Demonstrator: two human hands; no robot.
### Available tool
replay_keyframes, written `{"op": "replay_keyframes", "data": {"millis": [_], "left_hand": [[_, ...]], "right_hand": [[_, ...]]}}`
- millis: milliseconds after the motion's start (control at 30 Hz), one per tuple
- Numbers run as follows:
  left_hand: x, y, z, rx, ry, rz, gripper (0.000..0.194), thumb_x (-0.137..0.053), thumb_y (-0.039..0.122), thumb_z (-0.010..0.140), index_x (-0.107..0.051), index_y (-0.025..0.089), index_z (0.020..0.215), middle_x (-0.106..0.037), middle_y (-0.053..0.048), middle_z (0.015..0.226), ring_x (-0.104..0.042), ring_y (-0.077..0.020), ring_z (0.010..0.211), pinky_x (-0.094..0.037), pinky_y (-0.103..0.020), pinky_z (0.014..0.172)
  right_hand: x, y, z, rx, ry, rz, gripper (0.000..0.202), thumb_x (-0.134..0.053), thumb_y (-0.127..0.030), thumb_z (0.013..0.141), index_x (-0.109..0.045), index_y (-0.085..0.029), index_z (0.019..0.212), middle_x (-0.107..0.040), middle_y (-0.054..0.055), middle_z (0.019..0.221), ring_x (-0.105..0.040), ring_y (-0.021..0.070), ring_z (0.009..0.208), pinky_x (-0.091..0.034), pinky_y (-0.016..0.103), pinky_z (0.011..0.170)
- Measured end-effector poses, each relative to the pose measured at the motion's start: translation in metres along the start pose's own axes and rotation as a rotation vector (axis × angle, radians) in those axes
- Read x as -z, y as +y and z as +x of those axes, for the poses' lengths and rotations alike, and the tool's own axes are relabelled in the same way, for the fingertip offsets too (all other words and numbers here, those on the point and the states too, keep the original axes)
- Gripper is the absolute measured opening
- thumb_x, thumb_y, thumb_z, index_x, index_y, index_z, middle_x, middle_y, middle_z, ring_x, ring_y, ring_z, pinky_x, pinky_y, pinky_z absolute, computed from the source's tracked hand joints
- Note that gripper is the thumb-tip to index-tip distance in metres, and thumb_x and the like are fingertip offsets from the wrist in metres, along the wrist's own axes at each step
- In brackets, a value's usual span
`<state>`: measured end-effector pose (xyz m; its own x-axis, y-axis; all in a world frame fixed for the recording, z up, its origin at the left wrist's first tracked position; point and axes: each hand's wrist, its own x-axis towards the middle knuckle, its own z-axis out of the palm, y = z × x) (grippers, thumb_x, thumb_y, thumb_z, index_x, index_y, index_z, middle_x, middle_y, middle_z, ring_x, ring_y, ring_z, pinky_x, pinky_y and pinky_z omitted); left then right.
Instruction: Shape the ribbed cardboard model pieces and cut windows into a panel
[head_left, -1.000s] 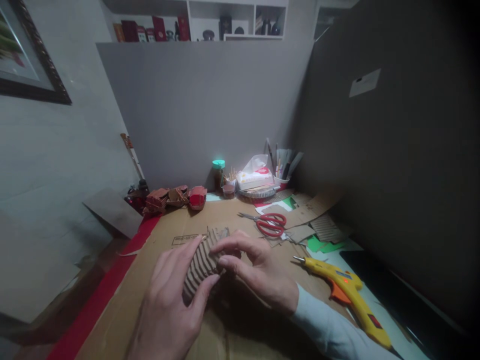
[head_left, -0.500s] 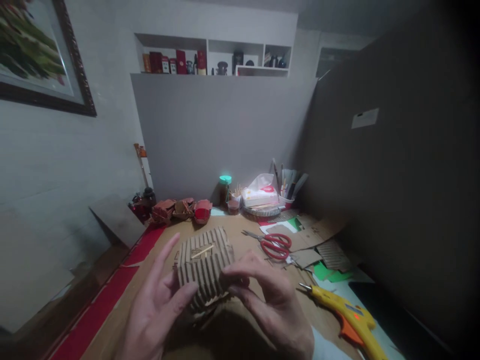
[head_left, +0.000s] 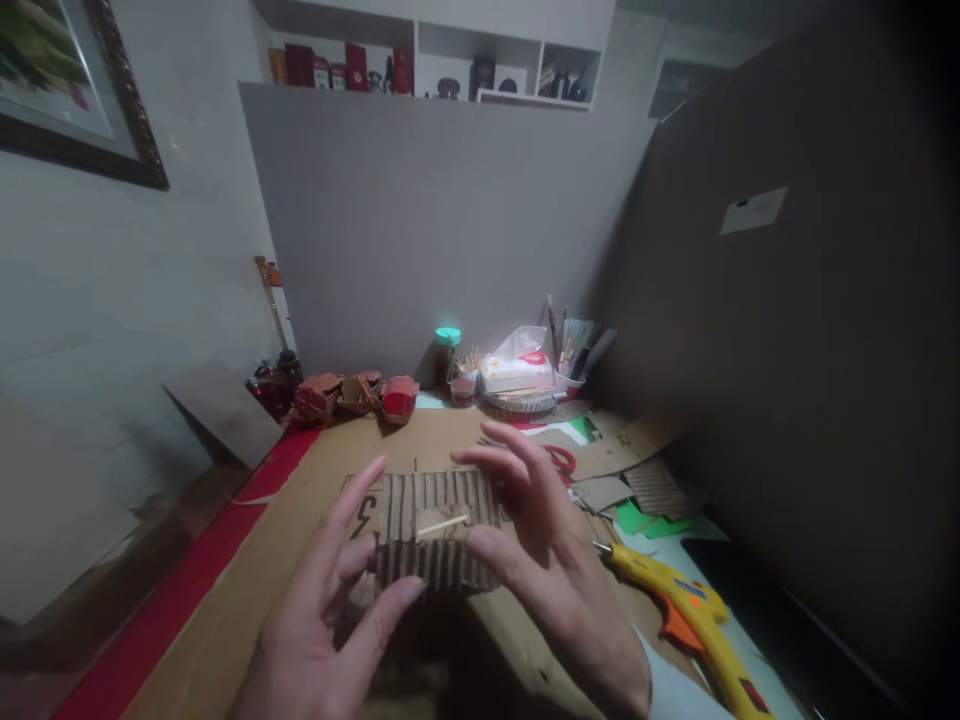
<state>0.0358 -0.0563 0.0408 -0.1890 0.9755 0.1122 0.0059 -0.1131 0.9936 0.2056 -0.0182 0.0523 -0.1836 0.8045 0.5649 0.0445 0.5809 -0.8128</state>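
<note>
Between my two hands is a small piece made of corrugated cardboard [head_left: 439, 560], its ridges facing up and toward me. A thin pale stick [head_left: 442, 524] lies across a small gap in its top. My left hand [head_left: 326, 610] holds the left side, thumb on the near face and index finger raised. On the right side, my right hand [head_left: 544, 560] has its thumb at the near right edge and its fingers curved over the far side. The piece is held above the cardboard-covered table [head_left: 247, 590].
A yellow glue gun [head_left: 675, 600] lies at the right. Red-handled scissors [head_left: 559, 460] are partly hidden behind my right hand, near cardboard scraps [head_left: 656, 485]. Crumpled reddish pieces [head_left: 319, 397], a teal-lidded jar [head_left: 448, 350] and a tissue pack [head_left: 517, 368] stand at the back.
The cardboard piece has turned more level and shifted slightly right. My right hand has opened from a pinch at its corner to a wider grip round its right side. The view has tilted down.
</note>
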Motion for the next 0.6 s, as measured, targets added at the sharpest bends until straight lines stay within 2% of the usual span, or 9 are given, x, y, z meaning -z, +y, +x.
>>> {"op": "replay_keyframes", "data": {"millis": [100, 200, 267, 333, 400, 500, 600], "left_hand": [[-0.002, 0.000, -0.002, 0.032, -0.012, 0.014, 0.064, -0.072, 0.056, 0.073, -0.048, 0.048, 0.132, -0.074, 0.007, 0.108, -0.069, -0.0178, 0.100, -0.055, -0.018, 0.084], [-0.002, 0.000, -0.003, 0.039, -0.009, 0.012, 0.062, -0.072, 0.054, 0.074, -0.049, 0.048, 0.131, -0.073, 0.007, 0.105, -0.070, -0.0167, 0.096, -0.055, -0.017, 0.082], [-0.002, -0.001, -0.004, 0.048, -0.004, 0.046, 0.063, -0.071, 0.055, 0.075, -0.046, 0.050, 0.132, -0.072, 0.008, 0.101, -0.068, -0.0153, 0.098, -0.053, -0.016, 0.084], [-0.001, -0.003, -0.005, 0.051, 0.024, 0.119, 0.063, -0.069, 0.057, 0.075, -0.045, 0.052, 0.133, -0.070, 0.007, 0.102, -0.065, -0.0157, 0.105, -0.051, -0.018, 0.090], [0.000, -0.006, -0.005, 0.022, 0.055, 0.198, 0.061, -0.067, 0.058, 0.075, -0.047, 0.050, 0.132, -0.068, 0.005, 0.106, -0.062, -0.0186, 0.112, -0.049, -0.027, 0.098], [0.001, -0.009, -0.005, -0.053, 0.085, 0.288, 0.060, -0.065, 0.055, 0.077, -0.048, 0.044, 0.134, -0.068, 0.002, 0.107, -0.064, -0.0241, 0.111, -0.046, -0.042, 0.104], [0.000, -0.010, -0.004, -0.102, 0.112, 0.321, 0.060, -0.067, 0.049, 0.077, -0.051, 0.040, 0.134, -0.072, 0.001, 0.104, -0.067, -0.0259, 0.107, -0.047, -0.042, 0.103]], "right_hand": [[0.002, -0.008, -0.001, 0.278, 0.074, -0.306, 0.035, -0.064, -0.015, 0.086, -0.059, -0.024, 0.119, -0.052, 0.007, 0.131, -0.048, 0.0238, 0.120, -0.042, 0.041, 0.098], [0.000, -0.014, -0.001, 0.489, 0.109, -0.533, 0.015, -0.064, -0.007, 0.083, -0.069, -0.018, 0.092, -0.058, 0.007, 0.108, -0.050, 0.0220, 0.101, -0.043, 0.039, 0.087], [-0.002, -0.016, -0.001, 0.511, 0.124, -0.599, 0.012, -0.063, -0.005, 0.082, -0.069, -0.016, 0.083, -0.059, 0.005, 0.090, -0.048, 0.0196, 0.085, -0.042, 0.039, 0.078], [-0.005, -0.016, -0.001, 0.485, 0.113, -0.636, 0.013, -0.061, -0.006, 0.084, -0.068, -0.016, 0.078, -0.058, 0.004, 0.080, -0.045, 0.0183, 0.076, -0.038, 0.039, 0.072], [-0.007, -0.014, -0.001, 0.461, 0.099, -0.671, 0.015, -0.059, -0.006, 0.086, -0.068, -0.014, 0.077, -0.058, 0.005, 0.077, -0.044, 0.0182, 0.074, -0.036, 0.039, 0.071], [-0.009, -0.012, -0.002, 0.455, 0.093, -0.690, 0.017, -0.056, -0.007, 0.088, -0.067, -0.013, 0.076, -0.058, 0.007, 0.075, -0.043, 0.0186, 0.073, -0.035, 0.039, 0.070], [-0.009, -0.011, -0.004, 0.437, 0.085, -0.697, 0.017, -0.054, -0.008, 0.089, -0.063, -0.012, 0.076, -0.057, 0.007, 0.075, -0.043, 0.0185, 0.073, -0.034, 0.039, 0.069]]}}
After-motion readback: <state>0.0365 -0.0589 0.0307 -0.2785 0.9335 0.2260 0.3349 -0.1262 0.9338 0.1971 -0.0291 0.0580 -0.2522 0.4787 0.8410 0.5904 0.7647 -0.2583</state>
